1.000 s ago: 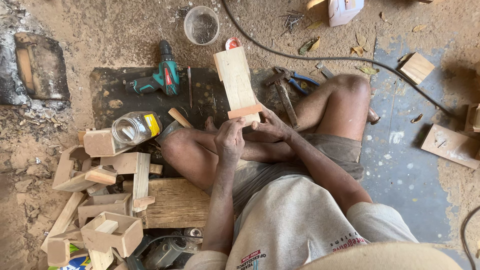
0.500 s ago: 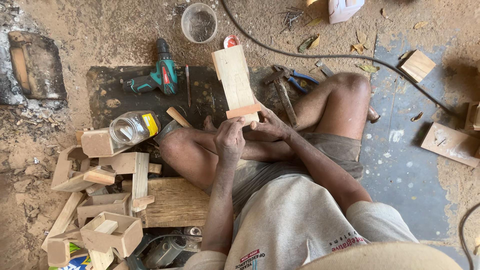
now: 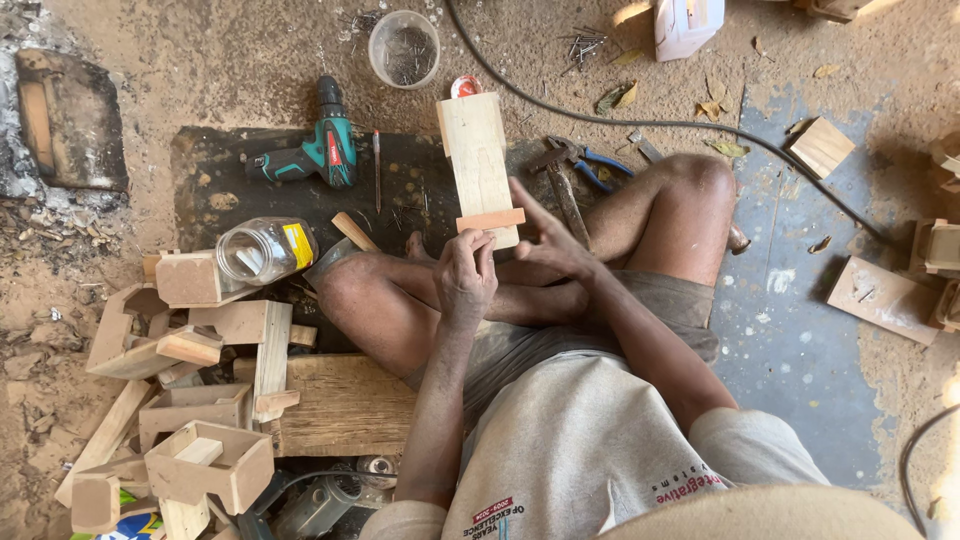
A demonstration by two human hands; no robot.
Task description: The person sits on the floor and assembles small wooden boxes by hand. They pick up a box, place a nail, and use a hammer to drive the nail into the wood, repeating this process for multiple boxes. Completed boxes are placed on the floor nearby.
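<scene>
I sit cross-legged on the ground with a pale wooden board [image 3: 478, 150] standing out in front of my knees. A short reddish wooden strip [image 3: 490, 221] lies across its near end. My left hand [image 3: 465, 280] is curled on the board's near end just under the strip. My right hand [image 3: 548, 240] is at the board's right edge, its fingers spread and one fingertip by the strip's end. A small red and white round thing [image 3: 465, 86] peeks out behind the board's far end.
A green cordless drill [image 3: 315, 155] and a screwdriver [image 3: 377, 165] lie on a black mat [image 3: 210, 190]. A plastic cup of nails [image 3: 404, 48] stands beyond. Pliers [image 3: 590, 160], a jar [image 3: 262, 250], a black cable [image 3: 640, 122] and several small wooden boxes [image 3: 200, 460] surround me.
My right hand has opened its fingers and lifted them along the board's right edge. The board and my left hand have barely shifted.
</scene>
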